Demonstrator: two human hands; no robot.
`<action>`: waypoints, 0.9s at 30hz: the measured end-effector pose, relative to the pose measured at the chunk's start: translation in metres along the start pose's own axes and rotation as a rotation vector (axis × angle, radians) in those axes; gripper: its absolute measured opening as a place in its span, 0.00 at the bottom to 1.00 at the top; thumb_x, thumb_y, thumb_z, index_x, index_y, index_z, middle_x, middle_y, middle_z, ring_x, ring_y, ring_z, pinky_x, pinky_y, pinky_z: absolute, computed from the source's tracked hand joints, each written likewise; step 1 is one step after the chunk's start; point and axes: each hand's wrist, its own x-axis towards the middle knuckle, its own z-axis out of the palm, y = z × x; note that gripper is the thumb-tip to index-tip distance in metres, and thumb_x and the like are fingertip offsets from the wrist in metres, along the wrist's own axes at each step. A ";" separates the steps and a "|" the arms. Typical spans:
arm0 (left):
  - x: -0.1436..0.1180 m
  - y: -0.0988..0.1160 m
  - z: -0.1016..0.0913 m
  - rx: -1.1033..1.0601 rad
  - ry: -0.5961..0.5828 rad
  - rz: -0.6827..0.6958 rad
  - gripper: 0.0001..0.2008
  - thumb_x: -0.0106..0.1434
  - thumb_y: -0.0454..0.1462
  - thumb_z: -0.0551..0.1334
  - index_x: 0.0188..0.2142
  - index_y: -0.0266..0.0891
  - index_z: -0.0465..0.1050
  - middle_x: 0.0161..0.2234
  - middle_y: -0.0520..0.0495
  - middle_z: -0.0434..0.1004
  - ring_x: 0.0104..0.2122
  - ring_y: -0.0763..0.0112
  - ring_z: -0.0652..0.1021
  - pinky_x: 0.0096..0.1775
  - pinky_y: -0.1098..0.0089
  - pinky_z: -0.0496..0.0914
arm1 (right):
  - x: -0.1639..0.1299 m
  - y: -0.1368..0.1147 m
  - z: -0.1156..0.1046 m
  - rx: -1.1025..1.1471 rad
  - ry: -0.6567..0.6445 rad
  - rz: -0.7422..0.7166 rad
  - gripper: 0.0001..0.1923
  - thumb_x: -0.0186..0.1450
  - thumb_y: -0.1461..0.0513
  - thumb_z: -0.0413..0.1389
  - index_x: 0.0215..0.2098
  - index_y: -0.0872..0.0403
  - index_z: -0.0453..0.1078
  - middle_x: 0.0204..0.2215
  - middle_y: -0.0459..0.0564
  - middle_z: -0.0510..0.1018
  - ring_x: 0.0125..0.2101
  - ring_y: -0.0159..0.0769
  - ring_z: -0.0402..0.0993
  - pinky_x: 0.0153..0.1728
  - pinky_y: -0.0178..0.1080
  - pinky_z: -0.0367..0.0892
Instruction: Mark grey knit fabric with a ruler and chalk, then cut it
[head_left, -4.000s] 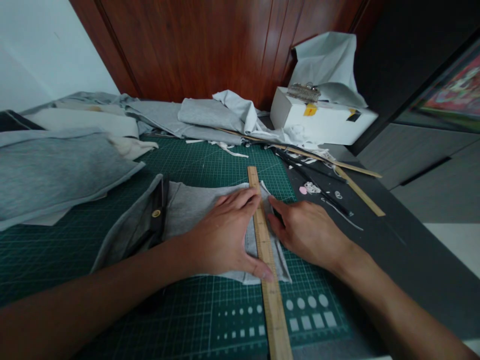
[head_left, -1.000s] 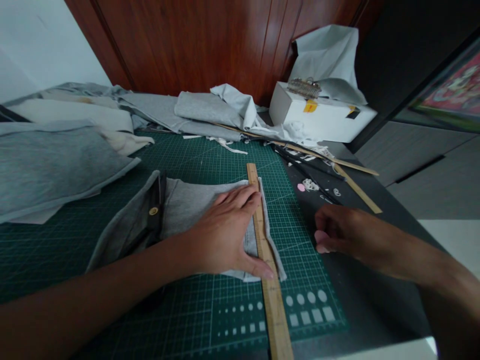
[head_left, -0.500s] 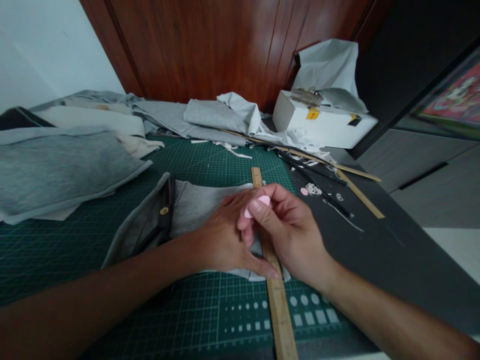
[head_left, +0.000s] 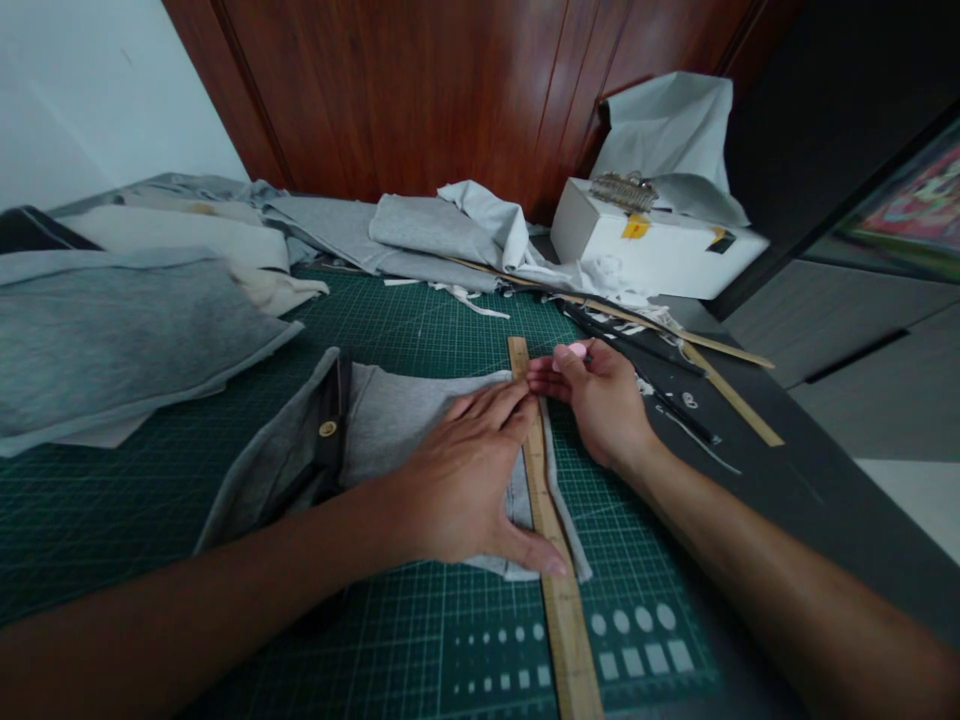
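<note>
Green mat [head_left: 397, 640] before me | grey cloth [head_left: 397, 410] on it | wooden ruler [head_left: 571, 620] across the cloth's right end | left hand [head_left: 472, 490] spread wide over both | right hand [head_left: 609, 405] near ruler's far end, fingers pinching a pink piece [head_left: 577, 350]

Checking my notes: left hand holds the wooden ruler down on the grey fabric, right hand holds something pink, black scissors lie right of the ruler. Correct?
Not quite: the head view shows the black scissors left of the wooden ruler, not right. The left hand does hold the ruler down on the grey fabric, and the right hand the pink piece.
</note>
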 end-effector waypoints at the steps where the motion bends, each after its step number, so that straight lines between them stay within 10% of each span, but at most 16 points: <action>1: 0.000 0.000 0.000 -0.004 0.001 0.000 0.71 0.45 0.74 0.63 0.72 0.26 0.50 0.75 0.29 0.46 0.73 0.46 0.51 0.71 0.53 0.46 | 0.004 -0.002 -0.003 -0.010 -0.004 -0.003 0.12 0.65 0.58 0.65 0.33 0.51 0.66 0.25 0.44 0.81 0.25 0.34 0.81 0.34 0.42 0.80; 11: 0.000 0.001 -0.002 -0.042 0.028 0.019 0.62 0.51 0.66 0.67 0.73 0.30 0.48 0.75 0.32 0.46 0.74 0.47 0.51 0.71 0.52 0.47 | -0.008 -0.027 -0.007 -0.060 -0.235 -0.244 0.08 0.59 0.60 0.72 0.35 0.51 0.81 0.34 0.46 0.86 0.31 0.34 0.83 0.39 0.40 0.81; 27: -0.001 0.002 -0.003 -0.056 -0.001 -0.002 0.65 0.51 0.66 0.66 0.74 0.27 0.46 0.75 0.30 0.44 0.74 0.47 0.50 0.71 0.52 0.46 | -0.019 -0.024 -0.006 0.001 -0.307 -0.208 0.04 0.62 0.64 0.70 0.37 0.50 0.84 0.39 0.47 0.88 0.38 0.36 0.86 0.49 0.43 0.81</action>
